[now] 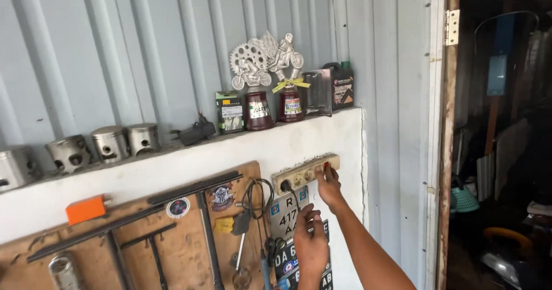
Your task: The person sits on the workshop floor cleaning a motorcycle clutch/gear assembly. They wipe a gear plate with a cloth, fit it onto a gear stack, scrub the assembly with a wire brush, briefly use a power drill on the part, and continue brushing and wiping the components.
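Observation:
A beige power strip [299, 175] is fixed aslant on the white wall, with a black plug in its left socket and a red switch at its right end. My right hand [329, 187] reaches up to it, fingertips on the red switch, holding nothing. My left hand [310, 241] is lower, its back towards me, fingers raised in front of several licence plates [284, 215] hanging on the wall. Whether it grips anything is hidden.
A wooden tool board [190, 244] holds T-handle wrenches, an orange block [85, 209] and a coiled black cable [259, 198]. On the ledge above stand pistons [109, 143], two trophies [270, 88], boxes and an oil bottle [342, 86]. An open doorway [494, 152] is at right.

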